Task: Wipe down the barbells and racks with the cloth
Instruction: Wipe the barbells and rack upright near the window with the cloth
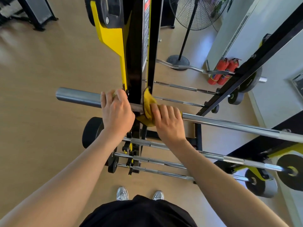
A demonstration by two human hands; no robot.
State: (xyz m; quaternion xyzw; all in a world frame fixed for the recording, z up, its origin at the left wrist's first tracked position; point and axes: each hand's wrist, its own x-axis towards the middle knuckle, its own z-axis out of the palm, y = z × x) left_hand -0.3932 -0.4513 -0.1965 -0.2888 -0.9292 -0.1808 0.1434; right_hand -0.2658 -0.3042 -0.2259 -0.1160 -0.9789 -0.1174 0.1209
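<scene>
A long steel barbell [237, 126] lies across the black and yellow rack upright [136, 63] at chest height. My left hand [117, 110] grips its thick grey sleeve [77, 96] just left of the upright. My right hand [168, 122] presses a yellow cloth [149, 102] around the bar just right of the upright. Part of the cloth hangs below the bar and part stands up against the upright.
Several lighter barbells [164, 161] rest on lower pegs of the rack, some with black plates [91, 131]. A second rack upright [246, 76] slants at right. A standing fan [196, 12], two red fire extinguishers [221, 72] and a curl bar [188, 67] stand behind. My shoes [122, 193] are below.
</scene>
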